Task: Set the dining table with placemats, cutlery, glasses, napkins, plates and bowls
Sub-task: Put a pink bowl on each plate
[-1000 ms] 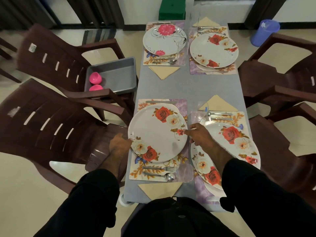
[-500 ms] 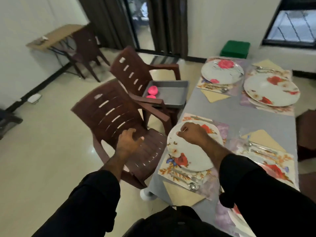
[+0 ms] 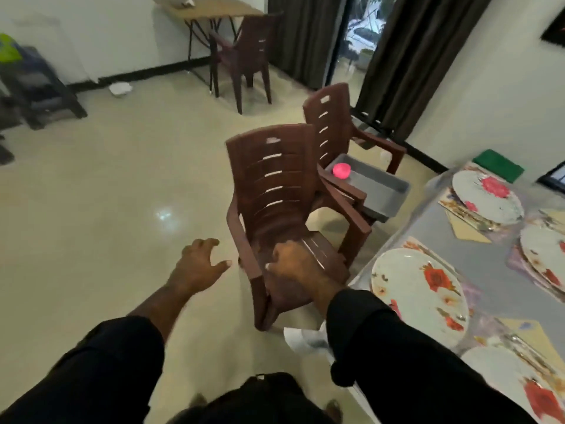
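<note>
The dining table (image 3: 477,264) fills the right edge, laid with floral placemats, folded tan napkins and several flowered plates; the nearest plate (image 3: 419,292) lies at the table's left side. A grey tray (image 3: 382,191) on the far brown chair (image 3: 333,123) holds a pink bowl (image 3: 341,170). My left hand (image 3: 198,261) hovers over the floor, fingers spread and holding nothing. My right hand (image 3: 293,264) hangs over the seat of the near brown chair (image 3: 275,194), fingers loosely curled, holding nothing.
A wooden side table (image 3: 208,7) with another brown chair (image 3: 244,53) stands at the back wall. Dark curtains (image 3: 409,56) flank a doorway. A green box (image 3: 498,165) sits beyond the table. A dark bench (image 3: 39,90) stands far left on the tiled floor.
The view has swung left, away from the table. Both hands let go of the near plate, left it on its placemat, and moved out over the chair and floor.
</note>
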